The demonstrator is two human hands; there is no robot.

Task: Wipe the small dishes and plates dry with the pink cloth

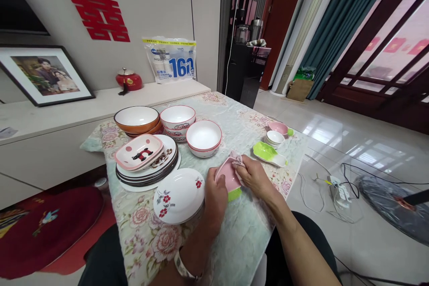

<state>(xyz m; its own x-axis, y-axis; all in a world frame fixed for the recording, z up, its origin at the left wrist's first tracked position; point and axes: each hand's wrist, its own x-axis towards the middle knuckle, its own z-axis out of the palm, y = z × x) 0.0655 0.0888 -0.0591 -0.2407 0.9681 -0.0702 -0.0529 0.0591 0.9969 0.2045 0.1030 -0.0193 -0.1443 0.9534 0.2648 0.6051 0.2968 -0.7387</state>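
My left hand [217, 194] grips the left edge of a small pink dish [229, 176] with a green end, thumb over the rim. A pale pinkish cloth [237, 159] is pinched in my right hand [254, 173] and pressed against the dish's far right rim. Close to my left hand lies a stack of white plates [181, 192] with red flowers. Right of my hands sit a green and white cabbage-shaped dish [268, 152], a stack of small white bowls [275, 137] and another pink dish [278, 128] with a green tip.
White red-rimmed bowls [204, 136], orange bowls [136, 118] and a plate stack topped by a pink cartoon dish [139, 152] stand on the flowered tablecloth [167, 243]. Behind is a cabinet with a red pot [129, 80] and a plastic pack [172, 61]. Cables lie on the floor at right.
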